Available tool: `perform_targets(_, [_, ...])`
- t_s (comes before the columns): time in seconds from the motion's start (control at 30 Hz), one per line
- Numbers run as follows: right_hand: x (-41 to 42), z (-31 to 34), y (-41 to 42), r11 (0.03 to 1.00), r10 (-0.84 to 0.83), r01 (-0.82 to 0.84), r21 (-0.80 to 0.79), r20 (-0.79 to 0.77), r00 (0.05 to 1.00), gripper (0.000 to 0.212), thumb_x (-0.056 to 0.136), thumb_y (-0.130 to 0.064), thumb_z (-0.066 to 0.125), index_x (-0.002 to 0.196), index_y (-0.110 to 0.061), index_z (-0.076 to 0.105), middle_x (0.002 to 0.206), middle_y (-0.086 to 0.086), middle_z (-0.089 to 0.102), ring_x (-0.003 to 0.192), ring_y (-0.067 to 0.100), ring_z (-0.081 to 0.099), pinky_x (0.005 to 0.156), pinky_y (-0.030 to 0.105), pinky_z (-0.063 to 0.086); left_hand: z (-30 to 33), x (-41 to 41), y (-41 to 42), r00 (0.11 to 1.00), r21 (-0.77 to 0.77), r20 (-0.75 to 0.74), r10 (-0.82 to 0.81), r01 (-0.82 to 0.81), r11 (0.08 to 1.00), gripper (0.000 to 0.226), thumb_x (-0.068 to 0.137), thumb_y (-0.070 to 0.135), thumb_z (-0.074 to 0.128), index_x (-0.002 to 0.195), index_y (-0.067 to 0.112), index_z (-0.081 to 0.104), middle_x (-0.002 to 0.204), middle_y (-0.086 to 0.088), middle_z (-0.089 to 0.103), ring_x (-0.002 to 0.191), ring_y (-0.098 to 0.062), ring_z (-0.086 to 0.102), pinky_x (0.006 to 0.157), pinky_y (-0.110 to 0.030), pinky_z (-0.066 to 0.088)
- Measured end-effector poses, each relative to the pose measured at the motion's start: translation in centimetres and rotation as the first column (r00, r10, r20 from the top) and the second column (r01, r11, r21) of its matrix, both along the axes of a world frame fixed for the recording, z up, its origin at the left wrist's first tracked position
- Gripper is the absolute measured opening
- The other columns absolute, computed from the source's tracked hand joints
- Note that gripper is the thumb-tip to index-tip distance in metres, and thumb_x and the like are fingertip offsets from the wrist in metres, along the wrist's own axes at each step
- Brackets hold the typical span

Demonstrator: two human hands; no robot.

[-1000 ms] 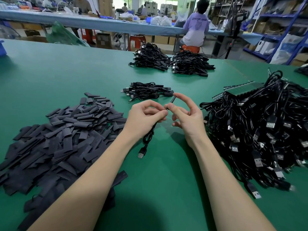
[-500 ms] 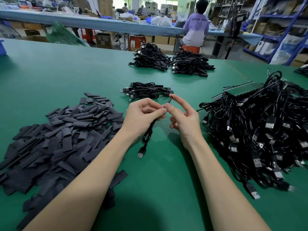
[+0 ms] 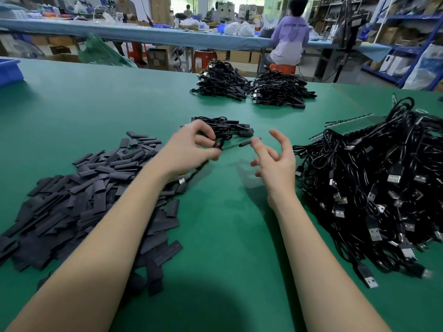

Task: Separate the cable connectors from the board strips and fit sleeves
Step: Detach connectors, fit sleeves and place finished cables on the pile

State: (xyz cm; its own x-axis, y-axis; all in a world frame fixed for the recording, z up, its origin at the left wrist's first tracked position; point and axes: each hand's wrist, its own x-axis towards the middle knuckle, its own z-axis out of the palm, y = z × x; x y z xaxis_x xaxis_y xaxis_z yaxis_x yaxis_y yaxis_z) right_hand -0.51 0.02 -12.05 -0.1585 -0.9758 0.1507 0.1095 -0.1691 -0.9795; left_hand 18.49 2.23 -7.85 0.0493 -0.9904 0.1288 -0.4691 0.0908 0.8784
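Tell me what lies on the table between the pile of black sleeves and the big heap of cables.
In the head view, bare green table lies between the sleeves and the heap of cables, crossed by both forearms.

My left hand (image 3: 189, 149) pinches a thin black cable (image 3: 230, 146), its sleeved tip pointing toward three o'clock. Flat black sleeves (image 3: 91, 195) lie heaped at nine o'clock; tangled USB cables (image 3: 378, 188) on green board strips (image 3: 354, 124) at three.
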Motion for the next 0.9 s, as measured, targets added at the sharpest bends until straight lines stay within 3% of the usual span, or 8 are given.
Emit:
perform_targets(0.07, [-0.3, -0.4, -0.3, 1.000, -0.028, 0.027, -0.007, -0.118, 0.993, 0.032, 0.095, -0.031, 0.070, 0.124, -0.033, 0.058, 0.091, -0.009, 0.075, 0.067, 0.009, 0.063, 0.074, 0.036, 0.055, 2.0, 0.7, -1.0, 0.997, -0.079, 0.068, 0.037, -0.031, 0.996, 0.019, 0.085, 0.013, 0.076, 0.093, 0.022, 0.061, 0.079, 0.002, 0.075, 0.067, -0.013, 0.066, 0.060, -0.018, 0.049])
perform_targets(0.13, [-0.3, -0.7, -0.4, 0.999, -0.038, 0.031, -0.032, -0.222, 0.974, 0.024, 0.094, -0.029, 0.068, 0.117, -0.033, 0.062, 0.093, -0.010, 0.075, 0.065, 0.009, 0.061, 0.079, 0.038, 0.055, 3.7, 0.6, -3.0, 0.982, -0.138, 0.179, 0.061, -0.037, 0.990, 0.018, 0.086, 0.013, 0.075, 0.089, 0.022, 0.060, 0.075, 0.002, 0.069, 0.062, -0.011, 0.059, 0.058, -0.020, 0.047])
perform_targets(0.27, [-0.4, -1.0, -0.7, 0.996, -0.058, 0.034, -0.076, -0.324, 0.944, 0.012, 0.092, -0.026, 0.068, 0.103, -0.032, 0.068, 0.083, -0.018, 0.071, 0.053, -0.002, 0.053, 0.066, 0.025, 0.046, 4.9, -1.5, -8.2, 0.865, -0.269, 0.479, 0.149, -0.017, 0.963, 0.018, 0.086, 0.006, 0.064, 0.092, 0.018, 0.052, 0.081, 0.003, 0.061, 0.075, -0.016, 0.058, 0.073, -0.030, 0.045])
perform_targets(0.43, [-0.7, -1.2, -1.0, 0.998, -0.050, 0.031, -0.057, -0.362, 0.931, 0.008, 0.092, -0.026, 0.069, 0.097, -0.031, 0.071, 0.081, -0.020, 0.070, 0.052, -0.004, 0.053, 0.057, 0.011, 0.041, 1.3, -2.1, -12.1, 0.648, -0.184, 0.749, 0.136, 0.007, 0.983, 0.018, 0.087, -0.002, 0.052, 0.092, 0.016, 0.050, 0.098, -0.014, 0.062, 0.087, -0.034, 0.055, 0.068, -0.034, 0.038])
perform_targets(0.53, [-0.8, -1.3, -1.1, 0.999, -0.042, 0.026, -0.048, -0.362, 0.931, 0.006, 0.091, -0.027, 0.070, 0.094, -0.031, 0.072, 0.079, -0.022, 0.070, 0.052, -0.005, 0.054, 0.056, 0.007, 0.039, -0.5, -1.7, -12.5, 0.586, -0.192, 0.792, 0.172, -0.027, 0.981, 0.008, 0.091, 0.007, 0.055, 0.093, 0.014, 0.052, 0.106, -0.015, 0.063, 0.100, -0.035, 0.055, 0.077, -0.037, 0.042])
perform_targets(0.63, [-0.7, -1.4, -1.2, 0.999, -0.031, 0.020, -0.034, -0.374, 0.927, 0.005, 0.090, -0.028, 0.070, 0.090, -0.032, 0.073, 0.073, -0.029, 0.068, 0.052, -0.004, 0.054, 0.057, 0.008, 0.040, -1.6, -1.3, -12.3, 0.590, -0.243, 0.779, 0.211, -0.027, 0.970, 0.009, 0.096, 0.021, 0.058, 0.096, 0.014, 0.053, 0.108, -0.010, 0.062, 0.108, -0.033, 0.053, 0.088, -0.042, 0.043])
perform_targets(0.77, [-0.5, -1.3, -1.1, 0.999, -0.023, 0.011, -0.032, -0.382, 0.924, 0.005, 0.090, -0.026, 0.071, 0.088, -0.030, 0.074, 0.075, -0.022, 0.070, 0.053, -0.002, 0.056, 0.066, 0.020, 0.047, -3.1, -0.8, -11.2, 0.598, -0.294, 0.768, 0.230, 0.011, 0.956, 0.027, 0.096, 0.040, 0.058, 0.105, 0.014, 0.059, 0.112, -0.006, 0.062, 0.112, -0.029, 0.052, 0.095, -0.042, 0.041])
perform_targets(0.9, [-0.5, -1.1, -0.8, 1.000, -0.015, 0.004, -0.028, -0.409, 0.913, 0.006, 0.090, -0.025, 0.071, 0.088, -0.030, 0.074, 0.080, -0.017, 0.072, 0.058, 0.003, 0.061, 0.074, 0.027, 0.053, -3.5, -0.6, -10.1, 0.611, -0.314, 0.758, 0.228, 0.036, 0.949, 0.030, 0.094, 0.036, 0.061, 0.114, 0.014, 0.059, 0.127, -0.006, 0.057, 0.122, -0.028, 0.047, 0.103, -0.041, 0.036])
